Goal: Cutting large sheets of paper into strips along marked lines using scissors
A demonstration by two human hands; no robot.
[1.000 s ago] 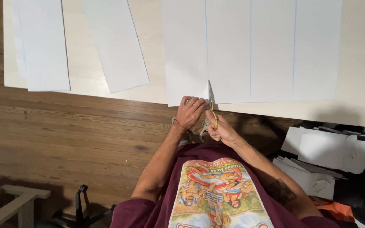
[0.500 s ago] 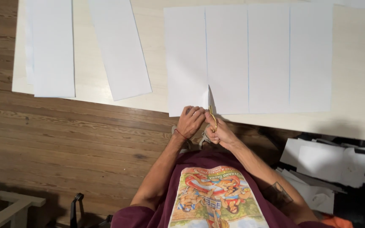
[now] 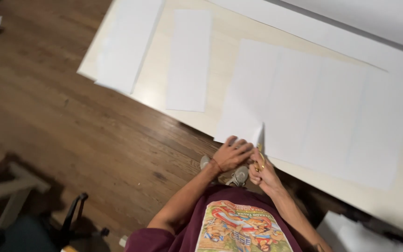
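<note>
Scissors, yellow-handled (image 3: 260,159), gripped in right hand (image 3: 263,171), starting cut at near edge of large white paper sheet (image 3: 323,109) on pale wooden desk (image 3: 155,95). Left hand (image 3: 232,153) flat, pinning sheet corner. Two cut white strips (image 3: 190,60) lie far left; most of sheet uncut.

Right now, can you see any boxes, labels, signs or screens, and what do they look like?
No boxes, labels, signs or screens show.
Printed picture on the person's maroon shirt: bottom middle, roughly rectangular, in red, yellow, blue and cream.
Large white sheet under the left hand and right hand: blank.
</note>
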